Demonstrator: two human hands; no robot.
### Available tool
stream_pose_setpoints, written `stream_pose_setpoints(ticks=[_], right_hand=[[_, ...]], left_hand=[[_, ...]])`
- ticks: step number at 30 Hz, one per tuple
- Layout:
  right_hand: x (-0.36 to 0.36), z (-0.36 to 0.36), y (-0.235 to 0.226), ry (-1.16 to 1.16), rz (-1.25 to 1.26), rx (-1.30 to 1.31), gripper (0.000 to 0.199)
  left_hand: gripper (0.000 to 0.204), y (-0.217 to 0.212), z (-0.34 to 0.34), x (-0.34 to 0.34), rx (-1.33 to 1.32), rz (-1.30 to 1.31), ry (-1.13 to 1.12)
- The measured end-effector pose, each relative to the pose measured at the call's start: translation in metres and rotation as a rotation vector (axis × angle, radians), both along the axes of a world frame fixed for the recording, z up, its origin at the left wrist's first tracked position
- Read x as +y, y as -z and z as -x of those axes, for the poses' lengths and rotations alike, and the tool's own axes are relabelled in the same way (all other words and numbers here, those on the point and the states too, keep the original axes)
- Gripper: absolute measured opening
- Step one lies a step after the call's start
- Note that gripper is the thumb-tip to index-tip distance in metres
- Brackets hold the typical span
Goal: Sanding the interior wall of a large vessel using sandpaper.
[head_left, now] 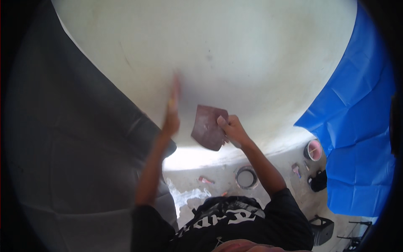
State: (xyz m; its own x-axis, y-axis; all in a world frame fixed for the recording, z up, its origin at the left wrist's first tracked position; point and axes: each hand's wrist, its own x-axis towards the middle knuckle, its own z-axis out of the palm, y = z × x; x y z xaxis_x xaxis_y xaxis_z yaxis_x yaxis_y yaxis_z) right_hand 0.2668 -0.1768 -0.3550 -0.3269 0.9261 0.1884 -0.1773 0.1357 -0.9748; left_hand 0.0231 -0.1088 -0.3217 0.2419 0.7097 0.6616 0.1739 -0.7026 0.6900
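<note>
You were midway through sanding the white wall (235, 54), to judge by the sheet in your grip. Your right hand (233, 131) pinched a reddish-brown sheet of sandpaper (208, 127) by its right edge, thumb on the face and fingers curled behind, holding it flat against the pale plaster at chest height. Your left hand (172, 111) lay open, fingers stretched upward along the wall just left of the sheet, grasping nothing; it was blurred, so whether it touched the surface could not be told. The sheet looked worn, dusted pale across its middle, its lower corner sagging free. The next stroke seemed to call for firm, even pressure and a steadying palm. Below, on the dusty floor (218, 174), stood a round grey tin (246, 177) and a pink-lidded tub (313, 150), beside blue plastic sheeting (357, 126).
</note>
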Motion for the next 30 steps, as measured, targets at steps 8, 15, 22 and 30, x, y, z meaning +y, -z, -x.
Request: stream_pose_setpoints(ticks=[8,15,22,30], right_hand=[[-0.010,0.010,-0.004,0.077,-0.530,-0.931,0.048],[0.081,-0.057,-0.278,1.138,-1.395,-0.527,0.036],[0.185,-0.067,-0.378,1.598,-1.288,-0.546,0.030],[0.189,-0.052,-0.360,1.610,-1.387,-0.552,0.026]], left_hand=[[0.059,0.084,0.005,-0.136,-0.423,0.960,0.009],[0.050,-0.054,0.054,-0.105,-0.384,0.182,-0.557],[0.043,-0.156,0.052,-0.010,0.278,-0.690,-0.915],[0.059,-0.083,0.013,0.077,0.320,-0.613,-0.962]])
